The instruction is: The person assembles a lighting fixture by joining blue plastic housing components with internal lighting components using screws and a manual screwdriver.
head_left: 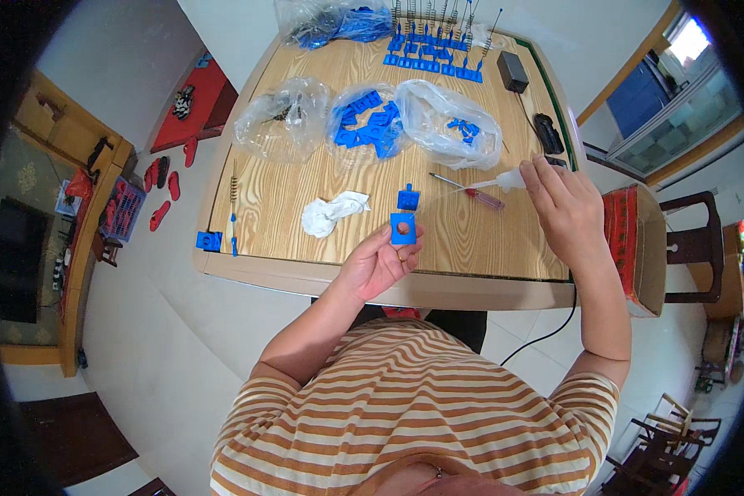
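Left hand [378, 264] pinches a small blue square plastic piece with a hole [403, 228]; right hand [564, 207] grips a white squeeze bottle [511, 179], nozzle aimed left toward it.

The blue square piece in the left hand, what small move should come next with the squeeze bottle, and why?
Probably bring the bottle's thin nozzle down to the hole in the blue piece. The left hand holds that piece up with its round hole facing the camera, while the right hand has the bottle in its grip, its tip pointing toward the piece but apart from it.
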Demonstrator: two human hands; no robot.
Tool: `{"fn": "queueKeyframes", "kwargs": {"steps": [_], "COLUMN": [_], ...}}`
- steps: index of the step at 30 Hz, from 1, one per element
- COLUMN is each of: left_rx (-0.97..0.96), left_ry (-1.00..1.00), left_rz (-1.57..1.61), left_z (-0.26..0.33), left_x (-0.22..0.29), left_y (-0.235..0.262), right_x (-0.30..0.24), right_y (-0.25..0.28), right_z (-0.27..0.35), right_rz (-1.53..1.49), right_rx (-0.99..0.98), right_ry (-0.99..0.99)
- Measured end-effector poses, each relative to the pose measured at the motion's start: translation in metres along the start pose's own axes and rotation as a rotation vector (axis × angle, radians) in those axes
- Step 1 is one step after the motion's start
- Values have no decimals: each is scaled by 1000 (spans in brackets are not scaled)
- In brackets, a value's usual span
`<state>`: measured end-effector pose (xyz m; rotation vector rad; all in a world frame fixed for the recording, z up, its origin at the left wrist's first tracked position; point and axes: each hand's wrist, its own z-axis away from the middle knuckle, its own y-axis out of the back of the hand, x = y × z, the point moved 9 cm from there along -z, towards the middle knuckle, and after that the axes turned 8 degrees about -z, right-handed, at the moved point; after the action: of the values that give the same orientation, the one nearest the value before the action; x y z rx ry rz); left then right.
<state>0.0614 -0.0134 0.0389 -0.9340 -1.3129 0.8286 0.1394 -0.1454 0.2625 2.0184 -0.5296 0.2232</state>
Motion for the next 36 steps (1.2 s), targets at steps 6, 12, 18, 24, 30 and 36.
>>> {"fn": "queueKeyframes", "kwargs": {"steps": [6,12,18,24,30,36], "left_rx": [3,46,55,11,47,36], "left_ry": [9,14,13,7,14,9], "left_rz": [0,-3,-11,-4,-16,-12], "left_z": [0,1,1,1,1,1], "left_x": [0,-1,-1,-1,-2,-1], "left_y": [-1,4,4,-1,5,2], "right_x": [0,1,-2,-2,0,-1], "right_y": [0,-1,2,4,1,6], "right_z": [1,1,-1,-2,0,-3], "right_rz": [1,-35,-15,-22,-31,-30], "right_rx": [9,-23,27,28,-14,36], "right_ry": [4,-21,13,16,-17,4]}}
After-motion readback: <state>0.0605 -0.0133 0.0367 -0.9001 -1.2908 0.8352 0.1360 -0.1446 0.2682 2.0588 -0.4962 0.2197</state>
